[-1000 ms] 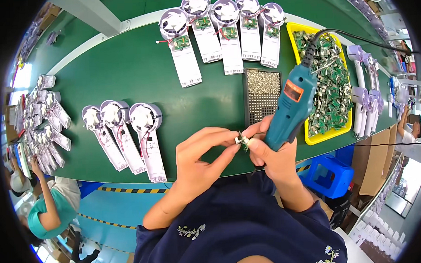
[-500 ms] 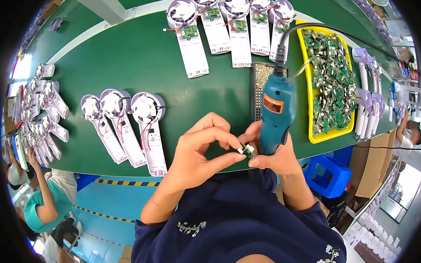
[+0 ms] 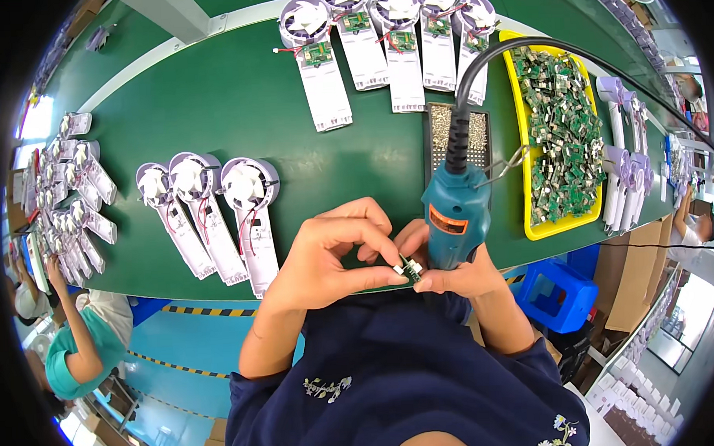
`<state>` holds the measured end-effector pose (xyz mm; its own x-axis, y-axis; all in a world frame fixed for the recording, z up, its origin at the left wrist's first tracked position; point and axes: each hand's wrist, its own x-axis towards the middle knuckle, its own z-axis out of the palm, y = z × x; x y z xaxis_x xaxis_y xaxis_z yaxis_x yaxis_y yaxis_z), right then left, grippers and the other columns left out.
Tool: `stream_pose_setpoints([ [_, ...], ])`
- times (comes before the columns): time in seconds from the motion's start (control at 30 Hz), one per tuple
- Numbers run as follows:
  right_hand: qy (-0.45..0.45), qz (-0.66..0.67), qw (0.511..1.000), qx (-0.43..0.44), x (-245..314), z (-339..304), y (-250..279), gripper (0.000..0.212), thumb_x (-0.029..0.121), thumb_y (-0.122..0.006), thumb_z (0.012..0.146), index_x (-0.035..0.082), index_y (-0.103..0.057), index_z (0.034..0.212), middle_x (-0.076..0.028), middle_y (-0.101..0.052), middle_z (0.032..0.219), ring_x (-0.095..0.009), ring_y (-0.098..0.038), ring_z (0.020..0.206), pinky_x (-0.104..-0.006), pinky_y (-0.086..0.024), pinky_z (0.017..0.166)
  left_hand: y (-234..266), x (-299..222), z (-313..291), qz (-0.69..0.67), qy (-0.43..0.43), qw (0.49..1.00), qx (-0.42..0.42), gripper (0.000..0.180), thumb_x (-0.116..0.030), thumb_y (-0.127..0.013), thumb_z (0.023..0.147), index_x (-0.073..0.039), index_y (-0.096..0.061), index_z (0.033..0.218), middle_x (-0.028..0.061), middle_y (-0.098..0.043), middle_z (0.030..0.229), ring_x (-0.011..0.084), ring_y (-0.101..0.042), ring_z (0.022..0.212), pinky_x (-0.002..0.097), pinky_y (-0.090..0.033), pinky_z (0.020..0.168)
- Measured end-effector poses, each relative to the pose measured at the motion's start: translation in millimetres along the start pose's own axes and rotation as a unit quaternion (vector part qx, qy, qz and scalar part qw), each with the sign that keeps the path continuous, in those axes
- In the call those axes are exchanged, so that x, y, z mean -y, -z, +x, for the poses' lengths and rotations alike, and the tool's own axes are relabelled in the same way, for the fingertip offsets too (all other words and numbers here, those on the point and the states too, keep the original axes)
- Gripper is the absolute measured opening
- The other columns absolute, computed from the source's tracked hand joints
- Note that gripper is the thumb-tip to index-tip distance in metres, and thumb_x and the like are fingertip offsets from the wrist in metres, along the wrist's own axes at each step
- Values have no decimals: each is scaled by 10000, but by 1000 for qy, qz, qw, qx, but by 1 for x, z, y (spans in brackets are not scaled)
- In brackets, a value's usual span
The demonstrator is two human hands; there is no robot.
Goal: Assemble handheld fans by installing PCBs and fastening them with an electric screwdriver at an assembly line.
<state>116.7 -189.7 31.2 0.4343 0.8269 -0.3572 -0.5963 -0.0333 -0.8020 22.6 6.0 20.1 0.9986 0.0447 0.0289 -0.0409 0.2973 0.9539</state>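
My left hand (image 3: 320, 260) is closed, with thumb and forefinger pinching a small green circuit board (image 3: 410, 270) that carries white connectors. The fingertips of my right hand (image 3: 475, 275) meet the board from the other side. That same hand also grips a teal electric screwdriver (image 3: 457, 221), its thick black cord rising from the top end. Both hands are at the table's near edge. Left of them lie three white-and-lilac fan housings (image 3: 248, 219) with red wires. Just beyond the screwdriver sits a black tray of small metal screws (image 3: 465, 129).
A yellow bin (image 3: 536, 231) heaped with green circuit boards stands on the right. Several fan housings with boards fitted (image 3: 326, 90) line the far side of the green table (image 3: 316, 165). More housings (image 3: 77, 205) are at far left, near a person in a teal top (image 3: 78, 351).
My hands and the board have shifted slightly left, and the board has turned between my fingers. The screwdriver has swung left and lower, with its cord following.
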Motion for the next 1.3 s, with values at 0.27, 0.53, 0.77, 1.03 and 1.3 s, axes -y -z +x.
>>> stream_pose_setpoints([
  [0.27, 32, -4, 999, 10, -13, 0, 6, 364, 84, -829, 719, -41, -636, 1001, -132, -619, 992, -123, -572, 774, -233, -460, 620, 0, 3, 0, -25, 3, 1000, 10, 216, 31, -842, 686, -11, -726, 863, 24, -574, 850, 82, -434, 657, 233, -379, 601],
  [0.53, 12, 35, 999, 14, -15, 0, 7, 364, 85, -828, 742, -37, -619, 1014, -140, -612, 1009, -132, -595, 771, -238, -500, 616, -5, 6, -3, -73, 9, 997, -20, 223, 71, -827, 687, 4, -738, 880, 24, -568, 847, 77, -422, 655, 227, -371, 598],
  [0.77, 6, 11, 1000, 19, -16, -2, 5, 361, 106, -835, 733, -22, -627, 998, -122, -621, 1007, -132, -583, 790, -239, -468, 646, -2, 5, -2, -61, 7, 998, 13, 204, 54, -829, 699, 1, -733, 870, 23, -564, 842, 73, -385, 645, 224, -348, 582],
  [1.03, 49, 29, 998, 8, -20, -2, 4, 358, 111, -831, 723, -27, -629, 985, -143, -623, 985, -166, -596, 830, -253, -477, 691, -7, 2, -4, -33, 2, 999, 2, 186, 50, -818, 714, 1, -714, 861, 18, -564, 840, 73, -385, 640, 227, -347, 585],
  [1.3, 35, 35, 998, 32, -25, 1, 9, 379, 133, -842, 732, -24, -618, 994, -136, -615, 984, -134, -593, 735, -226, -488, 598, -5, 6, -5, -45, 0, 999, 4, 210, 49, -823, 705, -4, -721, 880, 21, -571, 857, 69, -403, 632, 230, -362, 588],
])
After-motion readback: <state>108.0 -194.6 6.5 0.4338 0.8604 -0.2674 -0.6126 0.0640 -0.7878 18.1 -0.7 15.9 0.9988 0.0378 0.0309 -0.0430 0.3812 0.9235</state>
